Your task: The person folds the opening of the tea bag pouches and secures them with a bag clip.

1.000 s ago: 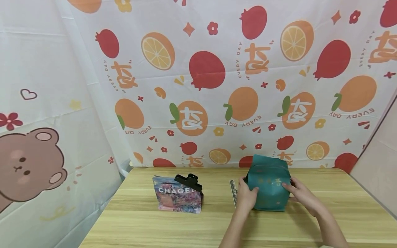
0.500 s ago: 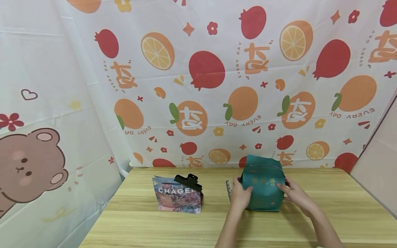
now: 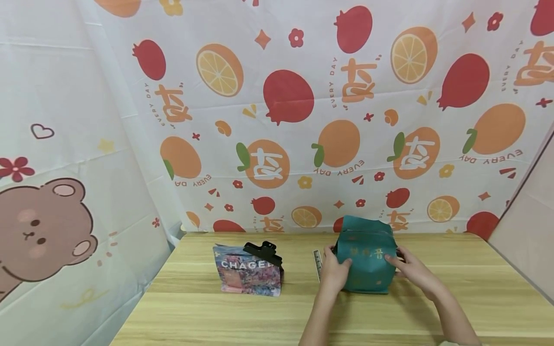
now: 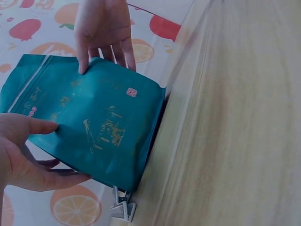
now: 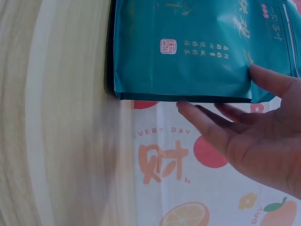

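A teal tea pouch with gold lettering stands upright on the table, its top flap rising at the back. On its left side my left hand grips it, thumb on the front face and fingers around the edge. My right hand holds the opposite side, thumb in front and fingers partly hidden behind. Close by the left hand lies a narrow white strip with dark marks; the left wrist view has a pale clip-like piece at the pouch's lower edge.
To the left on the wooden table stands a colourful CHAGEE pouch, with a black clip across its top corner. A fruit-printed cloth hangs behind the table; another cloth with a bear hangs at left.
The teal pouch and both hands have shifted slightly left, mostly in the first half second. The white strip has moved left with them. The CHAGEE pouch stays in place.
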A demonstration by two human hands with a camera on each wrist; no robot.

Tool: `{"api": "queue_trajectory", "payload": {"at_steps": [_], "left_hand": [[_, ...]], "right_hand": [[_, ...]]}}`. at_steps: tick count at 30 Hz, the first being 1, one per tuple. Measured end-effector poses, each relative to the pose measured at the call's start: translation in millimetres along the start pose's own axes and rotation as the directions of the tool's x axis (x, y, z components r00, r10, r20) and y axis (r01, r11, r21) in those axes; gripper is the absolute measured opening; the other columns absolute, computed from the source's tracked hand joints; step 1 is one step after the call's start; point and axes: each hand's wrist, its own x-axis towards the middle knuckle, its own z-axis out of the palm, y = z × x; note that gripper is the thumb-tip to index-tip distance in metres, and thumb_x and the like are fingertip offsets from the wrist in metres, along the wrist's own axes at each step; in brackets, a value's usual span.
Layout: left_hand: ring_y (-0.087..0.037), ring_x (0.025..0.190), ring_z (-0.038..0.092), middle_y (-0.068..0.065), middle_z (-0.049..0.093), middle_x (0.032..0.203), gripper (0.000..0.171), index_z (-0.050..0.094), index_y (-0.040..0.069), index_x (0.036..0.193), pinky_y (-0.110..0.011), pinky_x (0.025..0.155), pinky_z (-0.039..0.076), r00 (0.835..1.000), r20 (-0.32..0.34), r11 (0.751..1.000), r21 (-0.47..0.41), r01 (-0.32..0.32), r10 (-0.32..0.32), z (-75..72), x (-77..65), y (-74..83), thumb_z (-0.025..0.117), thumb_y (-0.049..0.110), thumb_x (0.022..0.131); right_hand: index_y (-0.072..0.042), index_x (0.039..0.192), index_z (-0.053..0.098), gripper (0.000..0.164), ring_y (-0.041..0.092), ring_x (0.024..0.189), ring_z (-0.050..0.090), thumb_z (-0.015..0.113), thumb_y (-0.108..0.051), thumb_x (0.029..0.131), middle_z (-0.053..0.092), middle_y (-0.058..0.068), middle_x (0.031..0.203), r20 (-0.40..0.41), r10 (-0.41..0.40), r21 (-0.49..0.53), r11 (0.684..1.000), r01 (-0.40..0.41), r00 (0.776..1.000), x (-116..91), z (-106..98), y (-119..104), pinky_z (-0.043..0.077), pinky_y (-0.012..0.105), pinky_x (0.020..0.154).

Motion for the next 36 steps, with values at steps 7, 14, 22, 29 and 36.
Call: {"api": "queue_trajectory", "payload": {"at_steps": [7, 14, 22, 29, 36], "left_hand": [[-0.039, 0.113, 0.045, -0.022, 0.044, 0.127, 0.061, 0.038, -0.001, 0.130, -0.052, 0.087, 0.038, 0.999, -0.005, 0.999, -0.007, -0.035, 0.035, -3.5, 5.0, 8.3, 0.068, 0.023, 0.082], [-0.030, 0.120, 0.040, -0.015, 0.041, 0.133, 0.071, 0.032, 0.002, 0.137, -0.046, 0.094, 0.036, 0.980, -0.098, 0.984, -0.019, -0.176, 0.174, -2.9, 4.2, 35.5, 0.070, 0.027, 0.082], [-0.019, 0.119, 0.040, -0.007, 0.042, 0.131, 0.072, 0.034, 0.006, 0.135, -0.036, 0.097, 0.035, 0.840, -0.199, 0.859, 0.214, -0.465, 0.504, 3.5, 1.9, 58.4, 0.073, 0.030, 0.079], [-0.022, 0.123, 0.038, -0.011, 0.048, 0.125, 0.059, 0.048, 0.000, 0.123, -0.035, 0.103, 0.026, 0.579, -0.129, 0.556, 0.504, -0.661, 0.805, 7.7, 9.2, 70.9, 0.074, 0.029, 0.078], [-0.016, 0.117, 0.047, -0.002, 0.058, 0.113, 0.036, 0.061, 0.008, 0.110, -0.028, 0.105, 0.020, 0.497, 0.048, 0.373, 0.600, -0.708, 0.866, 9.9, 16.6, 81.9, 0.070, 0.030, 0.082]], "right_hand": [[0.010, 0.139, 0.020, 0.066, 0.047, 0.125, 0.025, 0.043, -0.036, 0.098, 0.026, 0.034, 0.137, -0.101, -0.091, -0.081, 0.993, 0.083, 0.991, 1.9, -6.5, 1.0, 0.025, 0.059, 0.096], [0.006, 0.136, 0.032, 0.054, 0.029, 0.122, 0.038, 0.035, -0.035, 0.100, 0.036, 0.024, 0.134, -0.185, -0.182, -0.007, 0.983, 0.184, 0.966, 2.6, -8.5, 0.4, 0.027, 0.049, 0.099], [0.007, 0.131, 0.038, 0.053, -0.009, 0.102, 0.045, 0.036, -0.035, 0.100, 0.047, 0.000, 0.123, -0.218, -0.239, 0.067, 0.964, 0.259, 0.946, 2.3, -9.1, 2.7, 0.022, 0.056, 0.098], [0.008, 0.131, 0.038, 0.056, -0.005, 0.106, 0.045, 0.036, -0.038, 0.099, 0.047, 0.003, 0.127, -0.205, -0.217, 0.087, 0.967, 0.239, 0.954, 5.5, -10.5, 3.5, 0.020, 0.056, 0.099], [0.008, 0.135, 0.033, 0.059, 0.016, 0.118, 0.042, 0.034, -0.039, 0.100, 0.033, 0.025, 0.137, -0.182, -0.182, 0.071, 0.978, 0.198, 0.966, 7.6, -10.6, -2.6, 0.018, 0.058, 0.099]]}}
